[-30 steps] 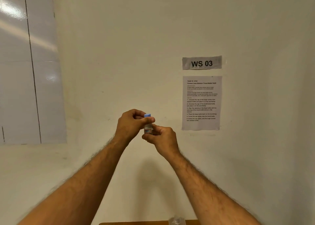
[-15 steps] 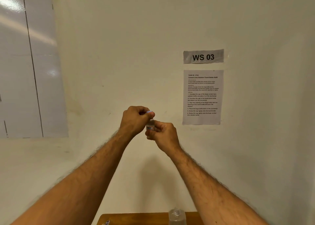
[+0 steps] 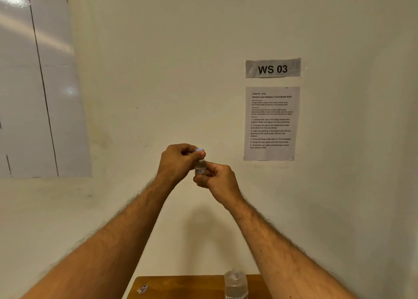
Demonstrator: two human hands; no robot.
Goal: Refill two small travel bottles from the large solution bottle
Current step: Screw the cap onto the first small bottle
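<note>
Both hands are raised in front of the wall, meeting on a small bottle (image 3: 200, 168) held upright, well above the worktop (image 3: 181, 286). The right hand (image 3: 220, 181) has its fingers curled round the lower body of the small bottle, gripping it. The left hand (image 3: 178, 162) pinches the pale blue cap (image 3: 200, 150) at the top between thumb and fingers. The cap sits at the bottle's neck; whether it is screwed fully down cannot be told. The small bottle is clear with a red and blue label; its fill level cannot be made out.

Below, at the bottom edge, a large bottle (image 3: 235, 285) stands upright on the wooden worktop. It is clear plastic and holds clear liquid; its top looks uncapped, though that is not certain. To its left on the worktop lies a small item (image 3: 142, 289) with red and blue marks, too blurred to identify.

On the wall hang a sign (image 3: 273, 68) reading "WS 03" and, under it, a printed sheet (image 3: 271, 123) of steps.
</note>
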